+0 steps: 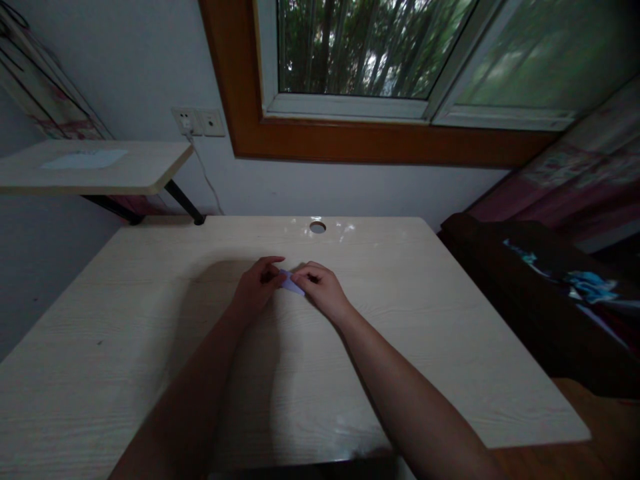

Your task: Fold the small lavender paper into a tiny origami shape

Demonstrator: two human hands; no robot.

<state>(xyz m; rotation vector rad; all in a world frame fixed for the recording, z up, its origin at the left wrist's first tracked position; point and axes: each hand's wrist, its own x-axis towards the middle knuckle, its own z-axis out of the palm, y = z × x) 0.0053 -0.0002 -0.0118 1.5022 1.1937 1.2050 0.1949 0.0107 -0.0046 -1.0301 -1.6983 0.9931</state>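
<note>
Both of my hands meet near the middle of a pale wooden desk (150,313). A small folded piece of pale lilac paper (291,284) lies between them, low on the desktop. My left hand (256,287) pinches its left end with curled fingers. My right hand (320,288) pinches its right end, fingers bent over it. Most of the paper is hidden under the fingers.
A round cable hole (317,227) sits at the desk's far edge. A side shelf (145,167) with a sheet of paper (85,159) juts out at the back left, below wall sockets (199,122). A window (370,53) is ahead; dark furniture (540,300) stands to the right.
</note>
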